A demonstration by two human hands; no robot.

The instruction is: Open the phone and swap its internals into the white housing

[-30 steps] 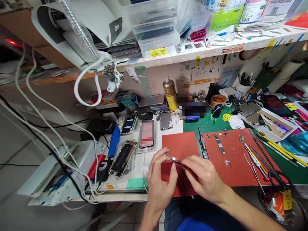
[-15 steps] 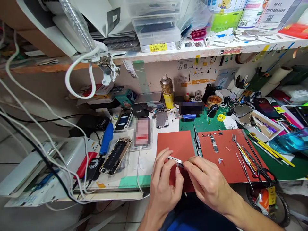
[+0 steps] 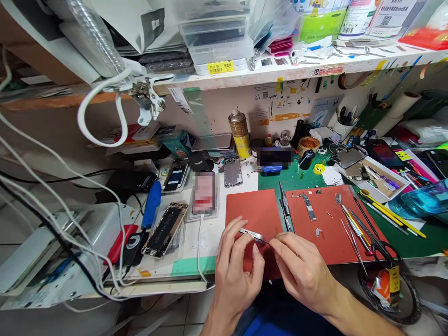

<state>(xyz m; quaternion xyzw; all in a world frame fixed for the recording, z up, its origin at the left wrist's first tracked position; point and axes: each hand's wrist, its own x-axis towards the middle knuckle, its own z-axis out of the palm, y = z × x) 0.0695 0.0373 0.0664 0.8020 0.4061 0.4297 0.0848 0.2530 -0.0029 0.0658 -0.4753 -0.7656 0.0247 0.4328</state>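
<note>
Turned since the earlier frame, the slotted phone housing (image 3: 250, 233) is pinched by the left hand (image 3: 238, 261) over the left red mat (image 3: 257, 205); the right hand (image 3: 299, 261) bunches its fingertips there, grip unclear. Reassembly seems unfinished: a logic board (image 3: 309, 207) lies loose at right.

The one camera looks from the person's head, close above the hands (image 3: 237, 262), forward and down across the left red mat (image 3: 252, 205) to the shelf (image 3: 297, 73) beyond it.

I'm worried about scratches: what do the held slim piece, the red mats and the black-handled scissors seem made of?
Slim piece: probably metal, its edge pale silver. Red mats: perhaps silicone or rubber, matte and evenly coloured. Scissors: dark, probably plastic handles; blades likely metal, greyish.
</note>
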